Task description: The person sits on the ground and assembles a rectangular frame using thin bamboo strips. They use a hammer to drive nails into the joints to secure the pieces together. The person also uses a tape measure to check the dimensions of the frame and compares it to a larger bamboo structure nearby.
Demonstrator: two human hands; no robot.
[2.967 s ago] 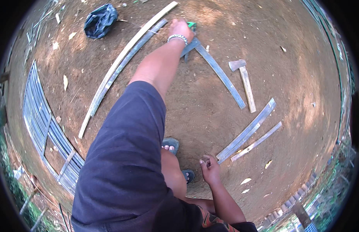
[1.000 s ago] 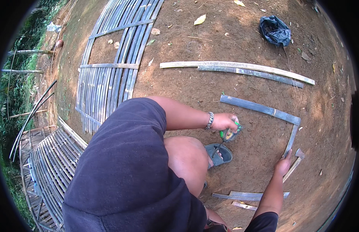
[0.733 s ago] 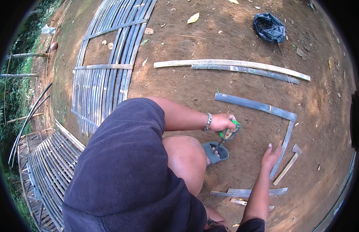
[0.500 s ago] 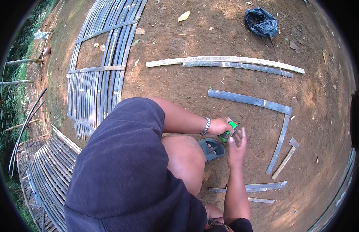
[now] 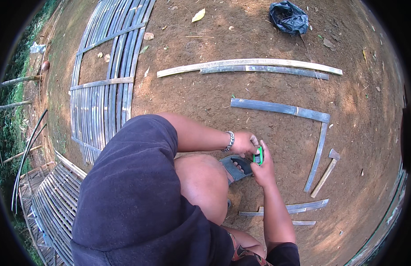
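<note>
Right hand (image 5: 265, 167) has moved in and now wraps round the green and black tool (image 5: 258, 156)

Half a second ago it is spread wide just beside the tool. Now its fingers and thumb are curled in and have hold of it. The tool looks like a tape measure, small, with a bright green edge and a dark middle. It sits between the two hands, near the toe end of a grey sandal (image 5: 227, 163).

Left hand (image 5: 244, 142) has its fingers bent, and the tips come right up to the tool. I cannot tell if they grip it or just touch it. A silvery bracelet (image 5: 230, 141) goes round that arm.

On the brown dirt (image 5: 183, 91) past the hands lies a long grey strip (image 5: 267, 106). A thin grey strip (image 5: 317, 156) runs down from its right end, so they make a corner. An axe (image 5: 323, 178) with a wooden handle lies near the thin strip, to its right. By the right forearm (image 5: 276, 217) lie short grey strips (image 5: 309, 205), with a narrow piece (image 5: 303, 223) below them.

Farther up, a long pale strip (image 5: 258, 62) lies close along a dark strip (image 5: 280, 71). Above them sits a crumpled black bag (image 5: 298, 22). On the left is a big slatted panel (image 5: 103, 83).
</note>
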